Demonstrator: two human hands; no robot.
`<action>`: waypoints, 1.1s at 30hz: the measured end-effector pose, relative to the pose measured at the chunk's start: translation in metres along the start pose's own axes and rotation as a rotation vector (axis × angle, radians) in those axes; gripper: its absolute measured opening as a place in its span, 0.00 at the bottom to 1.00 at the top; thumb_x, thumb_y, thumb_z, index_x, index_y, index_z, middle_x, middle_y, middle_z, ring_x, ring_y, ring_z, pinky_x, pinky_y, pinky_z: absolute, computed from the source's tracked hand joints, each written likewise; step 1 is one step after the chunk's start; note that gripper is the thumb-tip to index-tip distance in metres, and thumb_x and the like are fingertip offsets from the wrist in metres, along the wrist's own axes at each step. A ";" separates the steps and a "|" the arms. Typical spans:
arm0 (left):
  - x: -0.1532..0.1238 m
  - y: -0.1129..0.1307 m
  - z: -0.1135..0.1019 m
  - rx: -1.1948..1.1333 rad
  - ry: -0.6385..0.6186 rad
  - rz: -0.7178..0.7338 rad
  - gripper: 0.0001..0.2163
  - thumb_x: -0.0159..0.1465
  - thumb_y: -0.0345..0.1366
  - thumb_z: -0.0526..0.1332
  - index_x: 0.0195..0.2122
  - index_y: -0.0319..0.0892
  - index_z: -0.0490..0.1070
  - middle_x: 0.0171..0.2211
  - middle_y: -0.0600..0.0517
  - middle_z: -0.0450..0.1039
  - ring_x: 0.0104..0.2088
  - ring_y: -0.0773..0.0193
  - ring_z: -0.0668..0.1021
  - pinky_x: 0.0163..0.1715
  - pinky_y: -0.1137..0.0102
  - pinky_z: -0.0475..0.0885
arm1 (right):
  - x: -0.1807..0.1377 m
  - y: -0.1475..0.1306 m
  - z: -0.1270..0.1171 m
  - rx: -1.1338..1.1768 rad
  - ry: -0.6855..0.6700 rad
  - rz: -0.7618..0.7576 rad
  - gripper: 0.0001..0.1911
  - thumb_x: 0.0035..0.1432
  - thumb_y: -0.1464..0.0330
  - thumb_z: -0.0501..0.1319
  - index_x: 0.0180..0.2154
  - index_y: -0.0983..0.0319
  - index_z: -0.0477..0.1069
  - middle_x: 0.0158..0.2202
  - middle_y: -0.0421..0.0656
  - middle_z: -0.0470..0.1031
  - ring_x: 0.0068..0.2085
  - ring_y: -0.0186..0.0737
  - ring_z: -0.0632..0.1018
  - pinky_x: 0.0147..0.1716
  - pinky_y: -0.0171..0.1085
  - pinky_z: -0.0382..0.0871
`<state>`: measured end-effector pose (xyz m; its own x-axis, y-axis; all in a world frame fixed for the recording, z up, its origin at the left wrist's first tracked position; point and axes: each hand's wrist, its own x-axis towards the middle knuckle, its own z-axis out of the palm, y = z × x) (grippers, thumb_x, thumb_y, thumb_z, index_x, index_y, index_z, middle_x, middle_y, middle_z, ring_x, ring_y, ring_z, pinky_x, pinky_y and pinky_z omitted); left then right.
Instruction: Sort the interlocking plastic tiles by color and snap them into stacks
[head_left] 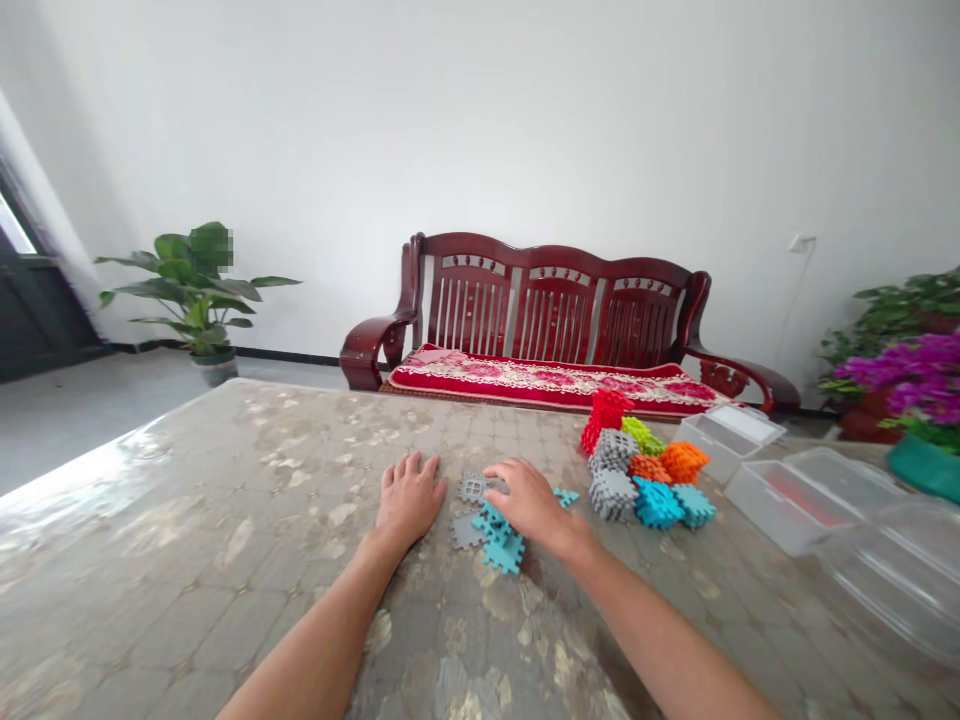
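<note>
My left hand [411, 495] lies flat on the table, fingers stretched out, holding nothing. To its right is a small group of notched plastic building tiles. A grey window-style tile [472, 487] lies close to the fingertips of my right hand [529, 503]. That hand is curved over the group, thumb and forefinger apart, with no tile visible between them. Below it are a plain grey tile [466, 532] and several overlapping teal tiles [504, 552], partly hidden by the hand. Another teal tile [567, 496] shows just beyond the right hand.
Stacked tiles stand to the right: red [604, 420], grey [613, 493], lime [641, 435], orange [684, 461] and blue [658, 502]. Clear plastic boxes [787, 510] sit farther right beside purple flowers [915, 370]. A wooden bench [555, 310] is behind the patterned table [225, 560].
</note>
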<state>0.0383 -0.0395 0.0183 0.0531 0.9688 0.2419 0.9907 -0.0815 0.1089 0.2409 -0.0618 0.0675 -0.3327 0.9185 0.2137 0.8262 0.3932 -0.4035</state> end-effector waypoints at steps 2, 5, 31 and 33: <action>0.000 0.000 0.000 -0.003 0.006 -0.002 0.21 0.67 0.42 0.51 0.59 0.45 0.67 0.60 0.41 0.66 0.62 0.50 0.66 0.60 0.55 0.57 | 0.013 -0.009 0.006 -0.075 -0.065 -0.047 0.17 0.56 0.67 0.63 0.48 0.60 0.76 0.49 0.46 0.78 0.52 0.44 0.75 0.55 0.39 0.64; -0.001 0.001 -0.002 -0.010 0.010 -0.006 0.20 0.67 0.41 0.51 0.59 0.45 0.67 0.61 0.41 0.65 0.62 0.50 0.66 0.60 0.54 0.57 | 0.022 -0.018 0.013 -0.188 -0.162 -0.077 0.17 0.54 0.65 0.65 0.46 0.62 0.76 0.46 0.48 0.78 0.50 0.47 0.75 0.52 0.40 0.65; -0.004 0.004 -0.007 -0.023 0.009 -0.010 0.20 0.67 0.40 0.51 0.59 0.44 0.67 0.61 0.40 0.64 0.61 0.50 0.67 0.61 0.55 0.57 | 0.040 0.014 0.018 0.018 0.102 0.113 0.15 0.51 0.79 0.60 0.38 0.59 0.77 0.40 0.42 0.74 0.43 0.38 0.76 0.44 0.33 0.67; -0.004 0.004 -0.006 -0.023 0.009 -0.009 0.21 0.67 0.40 0.51 0.59 0.44 0.67 0.61 0.39 0.65 0.61 0.49 0.67 0.61 0.54 0.57 | 0.037 0.021 0.018 -0.010 0.175 0.069 0.17 0.51 0.81 0.57 0.39 0.59 0.76 0.42 0.43 0.74 0.46 0.38 0.75 0.47 0.33 0.66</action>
<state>0.0412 -0.0449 0.0240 0.0433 0.9675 0.2492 0.9880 -0.0784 0.1328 0.2373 -0.0189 0.0509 -0.1915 0.9218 0.3372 0.8493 0.3278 -0.4139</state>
